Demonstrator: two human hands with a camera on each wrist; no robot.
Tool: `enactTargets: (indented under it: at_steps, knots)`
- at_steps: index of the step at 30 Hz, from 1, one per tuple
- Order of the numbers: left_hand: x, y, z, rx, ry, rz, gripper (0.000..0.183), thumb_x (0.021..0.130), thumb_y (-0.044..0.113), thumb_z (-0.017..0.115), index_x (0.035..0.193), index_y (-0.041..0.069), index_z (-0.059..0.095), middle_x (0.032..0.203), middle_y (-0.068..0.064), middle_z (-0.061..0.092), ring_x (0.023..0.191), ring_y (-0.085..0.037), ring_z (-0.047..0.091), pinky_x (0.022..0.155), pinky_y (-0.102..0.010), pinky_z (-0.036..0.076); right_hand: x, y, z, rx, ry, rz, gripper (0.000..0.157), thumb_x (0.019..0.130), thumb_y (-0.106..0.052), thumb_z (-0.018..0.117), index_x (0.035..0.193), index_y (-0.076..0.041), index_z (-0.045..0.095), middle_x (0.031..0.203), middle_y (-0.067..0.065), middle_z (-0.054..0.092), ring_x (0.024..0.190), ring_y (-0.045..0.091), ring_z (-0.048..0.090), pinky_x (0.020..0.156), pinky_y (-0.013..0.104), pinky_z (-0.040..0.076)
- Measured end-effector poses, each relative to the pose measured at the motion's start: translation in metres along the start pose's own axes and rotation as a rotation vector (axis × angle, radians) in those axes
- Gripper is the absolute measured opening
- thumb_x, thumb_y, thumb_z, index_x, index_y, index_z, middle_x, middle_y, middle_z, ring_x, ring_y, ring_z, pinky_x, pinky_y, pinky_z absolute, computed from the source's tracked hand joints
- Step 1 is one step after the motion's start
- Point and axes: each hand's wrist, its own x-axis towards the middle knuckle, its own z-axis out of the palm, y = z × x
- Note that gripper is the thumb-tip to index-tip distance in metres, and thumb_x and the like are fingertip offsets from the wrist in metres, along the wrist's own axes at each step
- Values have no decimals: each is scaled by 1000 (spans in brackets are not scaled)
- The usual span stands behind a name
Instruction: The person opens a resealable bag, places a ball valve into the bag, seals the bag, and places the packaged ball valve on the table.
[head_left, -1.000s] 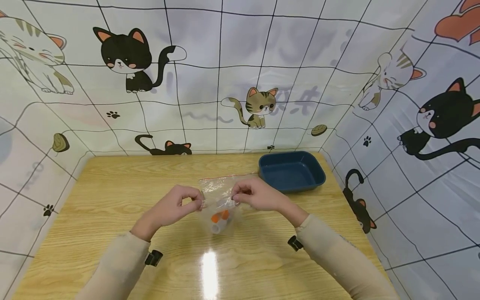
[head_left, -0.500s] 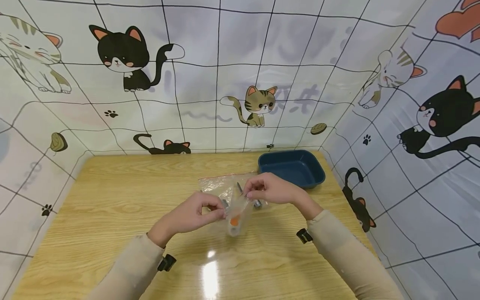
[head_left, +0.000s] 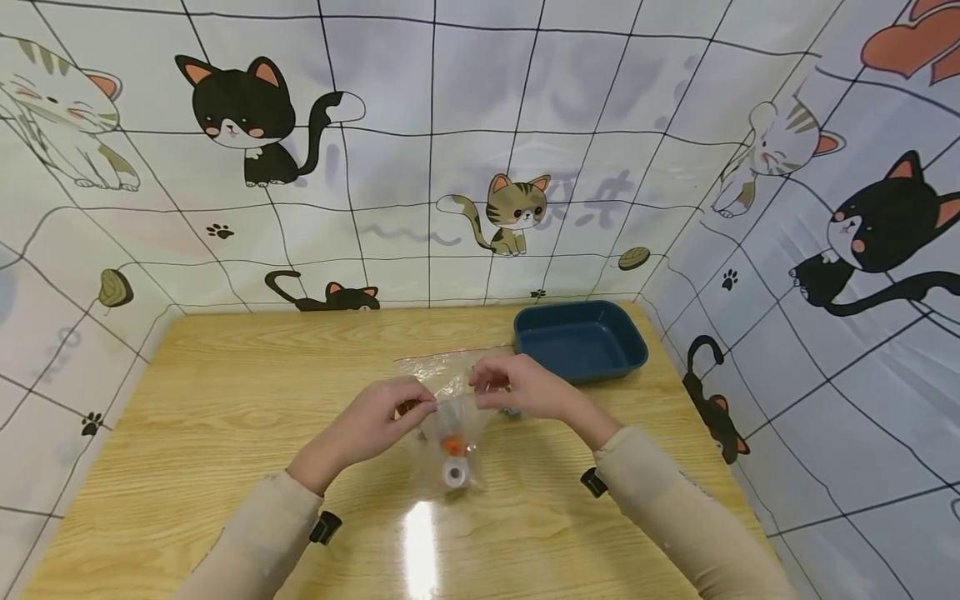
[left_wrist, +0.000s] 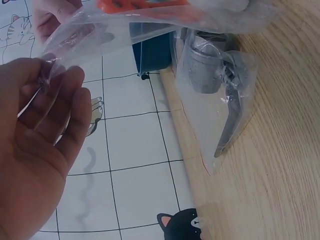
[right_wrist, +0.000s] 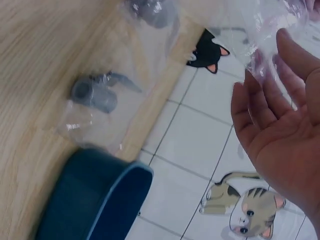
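A clear plastic bag [head_left: 471, 471] hangs between my two hands over the table. Inside it sit an orange piece [head_left: 453, 445] and a white tubular piece [head_left: 454, 472] with a round hole. My left hand [head_left: 375, 425] pinches the bag's upper left edge between thumb and fingers. At the upper right edge, my right hand [head_left: 525, 387] holds the film, its fingers partly spread in the right wrist view. Behind lies a second clear zip bag [head_left: 431, 367] with a red line along its top. Grey cylindrical fittings [left_wrist: 205, 62] and a thin grey lever-like part [left_wrist: 231, 110] show inside that one.
A dark blue rectangular tray [head_left: 581, 342] stands at the table's back right, just beside the right hand and the lying bag. White cat-print sheets [head_left: 390, 175] enclose the wooden table [head_left: 247, 375] at the back and sides.
Both hands shifted right and turned the held bag narrow, then came back left. Now the bag is spread wider toward me, with the white piece's round end showing. The tray stays in place.
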Motion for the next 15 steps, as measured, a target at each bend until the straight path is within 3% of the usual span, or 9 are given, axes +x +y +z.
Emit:
enactTargets:
  at_steps: [4, 10, 12, 15]
  knots:
    - [1, -1, 2, 61, 48, -18, 10, 98, 23, 60, 98, 21, 70, 85, 12, 61, 71, -3, 52, 65, -21, 49, 8, -2, 11, -75, -15, -10, 32, 92, -25, 67, 122, -15, 60, 105, 2, 70, 90, 10, 63, 80, 27, 52]
    - [1, -5, 3, 107, 129, -60, 17, 96, 21, 62, 113, 18, 65, 87, 9, 62, 70, -4, 53, 63, -21, 48, 14, -10, 16, -142, 36, -27, 21, 92, -16, 67, 113, -14, 67, 95, -3, 69, 82, 8, 61, 73, 25, 51]
    - [0, -6, 3, 112, 133, -99, 24, 96, 25, 63, 119, 18, 62, 88, 10, 62, 71, -3, 55, 65, -22, 49, 14, -11, 15, -165, 61, -32, 18, 92, -14, 67, 110, -16, 68, 94, -4, 69, 82, 7, 61, 74, 24, 50]
    - [-1, -9, 3, 109, 110, -163, 22, 96, 32, 62, 114, 19, 65, 86, 11, 65, 73, -2, 58, 68, -24, 51, 15, -12, 15, -185, 79, -36, 17, 91, -12, 67, 108, -17, 69, 94, -4, 70, 83, 7, 61, 76, 24, 51]
